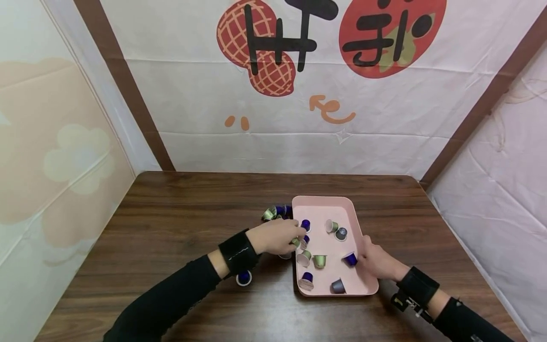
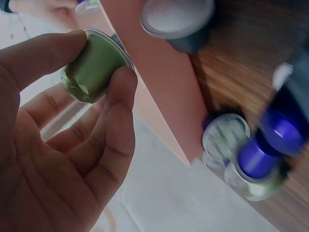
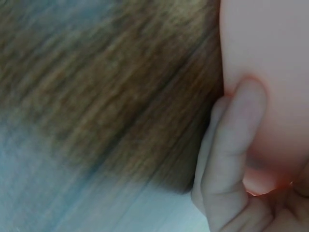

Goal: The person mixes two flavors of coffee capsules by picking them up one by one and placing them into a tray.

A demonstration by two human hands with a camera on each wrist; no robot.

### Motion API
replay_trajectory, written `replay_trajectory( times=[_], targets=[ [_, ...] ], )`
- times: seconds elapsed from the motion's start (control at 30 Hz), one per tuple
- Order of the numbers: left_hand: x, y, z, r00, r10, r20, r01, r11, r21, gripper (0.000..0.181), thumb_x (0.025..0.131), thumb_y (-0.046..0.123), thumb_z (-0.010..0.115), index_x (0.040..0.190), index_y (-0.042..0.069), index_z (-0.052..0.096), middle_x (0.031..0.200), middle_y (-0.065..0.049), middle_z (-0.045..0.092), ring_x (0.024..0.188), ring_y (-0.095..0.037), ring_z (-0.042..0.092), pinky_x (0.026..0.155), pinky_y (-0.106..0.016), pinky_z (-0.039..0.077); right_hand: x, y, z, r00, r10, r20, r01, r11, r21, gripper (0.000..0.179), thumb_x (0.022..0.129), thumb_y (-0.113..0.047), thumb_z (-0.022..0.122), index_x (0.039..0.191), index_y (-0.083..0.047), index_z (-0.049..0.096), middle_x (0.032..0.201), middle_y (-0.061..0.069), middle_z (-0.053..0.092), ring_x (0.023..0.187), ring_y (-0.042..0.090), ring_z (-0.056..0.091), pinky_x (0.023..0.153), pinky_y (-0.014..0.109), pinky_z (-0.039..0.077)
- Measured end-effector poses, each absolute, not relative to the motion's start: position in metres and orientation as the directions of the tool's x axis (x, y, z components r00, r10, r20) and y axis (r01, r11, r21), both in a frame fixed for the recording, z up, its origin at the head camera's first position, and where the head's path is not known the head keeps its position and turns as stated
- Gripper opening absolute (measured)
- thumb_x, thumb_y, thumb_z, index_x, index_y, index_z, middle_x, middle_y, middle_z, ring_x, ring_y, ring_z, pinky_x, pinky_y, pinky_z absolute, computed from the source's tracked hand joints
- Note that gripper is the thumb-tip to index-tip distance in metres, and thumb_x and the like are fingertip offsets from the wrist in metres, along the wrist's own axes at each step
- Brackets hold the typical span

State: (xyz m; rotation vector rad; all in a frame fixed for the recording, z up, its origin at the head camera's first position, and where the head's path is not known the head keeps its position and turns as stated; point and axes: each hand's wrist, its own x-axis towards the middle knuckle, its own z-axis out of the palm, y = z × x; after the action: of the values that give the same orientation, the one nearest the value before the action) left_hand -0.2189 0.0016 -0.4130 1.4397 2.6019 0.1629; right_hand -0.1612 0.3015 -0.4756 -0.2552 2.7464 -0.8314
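fingertips (image 2: 124,87) of the left hand (image 1: 278,236) pinch a shiny green cup-shaped capsule (image 2: 94,67), right there by the left rim of a pale pink rectangular tray (image 1: 325,206)! and the right hand (image 1: 378,259) grips the tray's right rim (a dark blue capsule (image 1: 351,259) lies just beside it), while green and blue capsules (image 1: 273,212) cluster on the brown wooden table (image 1: 205,204).

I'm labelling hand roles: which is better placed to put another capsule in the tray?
Likely the left hand: it pinches a green coffee capsule near the left edge of the pink tray, while the right hand holds its right side.
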Motion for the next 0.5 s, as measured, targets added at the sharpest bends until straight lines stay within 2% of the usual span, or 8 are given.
replay_trajectory(
  times=[0.33, 0.5],
  targets=[
    [-0.215, 0.045, -0.421, -0.491, 0.862, -0.131, 0.858, 0.504, 0.099, 0.009, 0.087, 0.016, 0.064, 0.095, 0.017, 0.062, 0.085, 0.006, 0.050, 0.073, -0.007, 0.048, 0.066, -0.022, 0.040, -0.161, 0.301, -0.479, -0.952, -0.237, -0.191, -0.099, 0.835, -0.541, 0.029, 0.088, 0.001, 0.051, 0.107, 0.007, 0.031, 0.067, 0.003, 0.042, 0.066, 0.018, 0.051, 0.056, 0.030, 0.041],
    [-0.220, 0.051, -0.422, -0.506, 0.852, -0.136, 0.845, 0.521, 0.117, 0.018, 0.090, 0.016, 0.062, 0.107, 0.016, 0.063, 0.095, 0.003, 0.055, 0.077, -0.009, 0.051, 0.072, -0.023, 0.042, -0.161, 0.300, -0.481, -0.954, -0.234, -0.185, -0.096, 0.828, -0.552, 0.027, 0.088, 0.002, 0.051, 0.106, 0.006, 0.032, 0.069, 0.005, 0.046, 0.068, 0.019, 0.051, 0.058, 0.032, 0.042]
  ],
)
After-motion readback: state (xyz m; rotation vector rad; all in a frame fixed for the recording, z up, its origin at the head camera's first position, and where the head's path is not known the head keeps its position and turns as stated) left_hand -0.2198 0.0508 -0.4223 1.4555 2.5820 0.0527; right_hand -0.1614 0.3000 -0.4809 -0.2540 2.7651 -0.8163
